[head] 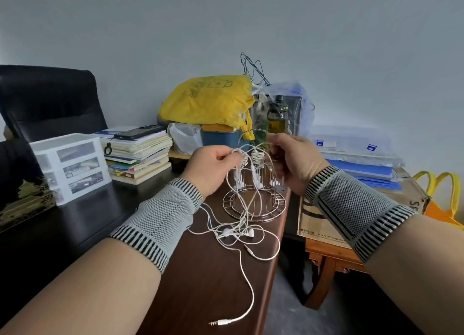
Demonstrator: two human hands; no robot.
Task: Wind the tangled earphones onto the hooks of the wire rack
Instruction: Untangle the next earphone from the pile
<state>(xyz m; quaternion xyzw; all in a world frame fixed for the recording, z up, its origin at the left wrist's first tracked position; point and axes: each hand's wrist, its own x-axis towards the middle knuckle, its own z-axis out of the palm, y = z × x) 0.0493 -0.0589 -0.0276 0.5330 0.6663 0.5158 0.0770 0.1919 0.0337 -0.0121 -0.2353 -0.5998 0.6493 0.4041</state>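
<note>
A chrome wire rack [254, 204] with a round base stands on the dark wooden table [206, 272]. Coils of white cable are wound on its upper hooks [258, 156]. My left hand [213, 166] pinches white earphone cable beside the left hook. My right hand [293, 159] pinches cable at the rack's top right. From both hands the cable drops to a tangle of white earphones [238, 234] on the table in front of the rack. One lead trails toward me and ends in a jack plug [219, 322].
A stack of books [140, 156] with a phone on top and a white drawer unit [72, 166] sit at the left. A yellow plastic bag [208, 101] and bottles [277, 118] stand behind the rack. A cardboard box [324, 224] with blue folders [364, 169] is at the right, past the table's edge.
</note>
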